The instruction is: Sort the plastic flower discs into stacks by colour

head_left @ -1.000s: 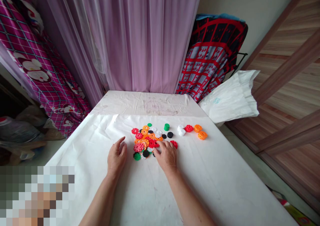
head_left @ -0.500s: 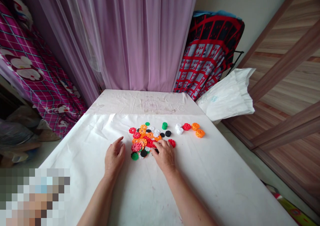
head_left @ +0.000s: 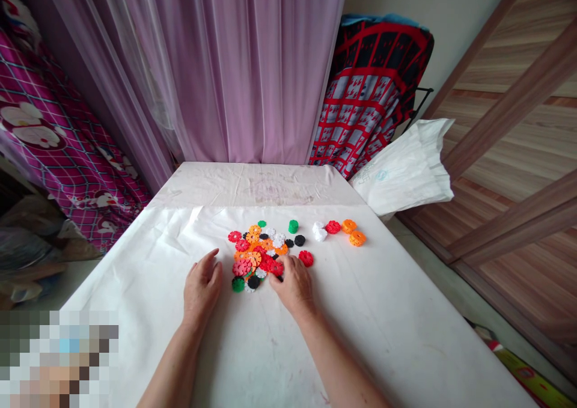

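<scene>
A loose pile of notched plastic discs, flower-shaped, in orange, red, white, black and green, lies on the white-covered table. My right hand (head_left: 294,283) is at the pile's right edge, with thumb and fingers closed on a red disc (head_left: 276,268). Partly under that hand is a black disc. To the left of the pile, my left hand (head_left: 202,283) rests on its side, fingers apart, holding nothing. Closest to it are a green disc (head_left: 238,285) and a pinkish-red disc (head_left: 242,267). A stack of red discs (head_left: 305,258) stands just right of my right hand.
Farther right stand small stacks: green (head_left: 293,226), black (head_left: 300,240), white (head_left: 320,232), red (head_left: 333,227) and orange (head_left: 357,238). A white bag (head_left: 406,167) leans at the table's right edge. Purple curtains (head_left: 252,65) hang behind the table (head_left: 252,348).
My right hand has drawn slightly back toward me, its fingers now on a red disc at the pile's edge. My left hand keeps its place. The whole view has shifted a little.
</scene>
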Motion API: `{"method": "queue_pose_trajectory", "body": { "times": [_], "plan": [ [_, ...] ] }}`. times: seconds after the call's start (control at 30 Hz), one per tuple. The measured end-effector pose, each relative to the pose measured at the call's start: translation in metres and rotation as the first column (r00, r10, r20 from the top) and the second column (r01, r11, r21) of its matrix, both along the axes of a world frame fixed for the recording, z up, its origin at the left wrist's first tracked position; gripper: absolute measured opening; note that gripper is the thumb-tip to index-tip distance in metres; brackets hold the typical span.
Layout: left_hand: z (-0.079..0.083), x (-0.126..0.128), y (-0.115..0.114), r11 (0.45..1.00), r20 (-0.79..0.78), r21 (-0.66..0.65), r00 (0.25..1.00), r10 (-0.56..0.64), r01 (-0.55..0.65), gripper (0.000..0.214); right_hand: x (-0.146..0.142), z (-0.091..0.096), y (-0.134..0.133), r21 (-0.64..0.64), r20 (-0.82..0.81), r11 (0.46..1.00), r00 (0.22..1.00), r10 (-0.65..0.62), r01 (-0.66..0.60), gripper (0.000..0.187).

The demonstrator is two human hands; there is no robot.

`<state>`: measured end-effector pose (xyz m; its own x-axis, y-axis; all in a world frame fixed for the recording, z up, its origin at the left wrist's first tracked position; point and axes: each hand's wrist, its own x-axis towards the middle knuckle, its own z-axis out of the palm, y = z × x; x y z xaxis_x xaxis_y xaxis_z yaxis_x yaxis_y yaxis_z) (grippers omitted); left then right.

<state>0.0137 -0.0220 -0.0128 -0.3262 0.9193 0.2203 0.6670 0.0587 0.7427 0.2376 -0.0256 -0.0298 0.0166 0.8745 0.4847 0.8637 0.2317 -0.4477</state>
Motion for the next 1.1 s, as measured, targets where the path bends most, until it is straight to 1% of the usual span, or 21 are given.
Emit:
{"method": "queue_pose_trajectory", "body": {
  "times": [0.1, 0.17, 0.2, 0.23, 0.27, 0.33, 0.37, 0.47, 0.63, 0.77, 0.83, 0.97, 1.1],
  "plan": [
    [0.000, -0.001, -0.001, 1.000, -0.007, -0.004, 1.000, 0.009, -0.009, 0.046, 0.014, 0.003, 0.001, 0.085, -0.063, 0.996, 0.998, -0.001, 0.006, 0.029],
    [0.000, -0.001, 0.000, 1.000, -0.005, -0.010, 1.000, 0.012, -0.012, 0.047, 0.036, 0.006, 0.004, 0.139, -0.092, 0.987, 0.993, -0.067, 0.080, 0.031],
    [-0.001, -0.001, 0.000, 1.000, -0.004, -0.012, 1.000, 0.008, -0.008, 0.047, 0.048, 0.007, 0.007, 0.153, -0.105, 0.978, 0.986, -0.127, 0.142, 0.032],
    [-0.001, 0.000, 0.000, 1.000, -0.004, -0.012, 1.000, 0.003, -0.003, 0.046, 0.061, 0.007, 0.009, 0.151, -0.113, 0.968, 0.976, -0.184, 0.200, 0.032],
    [-0.001, 0.000, 0.001, 1.000, -0.004, -0.009, 1.000, -0.002, 0.002, 0.045, 0.072, 0.008, 0.012, 0.135, -0.114, 0.964, 0.970, -0.215, 0.230, 0.032],
    [-0.001, 0.000, 0.001, 1.000, -0.002, -0.002, 1.000, -0.010, 0.010, 0.044, 0.087, 0.007, 0.016, 0.100, -0.096, 0.966, 0.969, -0.230, 0.239, 0.034],
    [0.000, 0.000, 0.001, 1.000, 0.000, 0.000, 1.000, -0.011, 0.011, 0.044, 0.090, 0.006, 0.017, 0.084, -0.081, 0.970, 0.972, -0.220, 0.226, 0.035],
    [0.001, 0.000, 0.001, 1.000, -0.002, -0.010, 1.000, -0.008, 0.008, 0.046, 0.086, 0.004, 0.017, 0.052, -0.028, 0.982, 0.983, -0.182, 0.183, 0.037],
    [0.003, 0.001, 0.000, 1.000, -0.026, -0.025, 1.000, -0.002, 0.002, 0.047, 0.078, 0.004, 0.017, 0.004, 0.040, 0.988, 0.987, -0.154, 0.154, 0.034],
    [0.002, 0.000, 0.001, 1.000, -0.022, -0.028, 1.000, -0.011, 0.011, 0.047, 0.083, 0.004, 0.019, -0.022, 0.050, 0.999, 0.998, -0.039, 0.040, 0.040],
    [0.001, 0.000, 0.001, 1.000, -0.012, -0.023, 1.000, -0.018, 0.017, 0.045, 0.084, 0.004, 0.020, -0.040, 0.045, 0.999, 0.999, 0.010, -0.008, 0.039],
    [0.001, 0.000, 0.001, 0.999, -0.004, -0.028, 1.000, -0.016, 0.015, 0.044, 0.085, 0.001, 0.022, -0.052, 0.031, 0.999, 0.999, -0.004, 0.006, 0.030],
    [0.001, 0.001, 0.001, 1.000, -0.014, -0.024, 1.000, -0.013, 0.012, 0.045, 0.086, -0.003, 0.022, -0.045, 0.033, 0.999, 0.999, -0.010, 0.012, 0.028]
  ]
}}
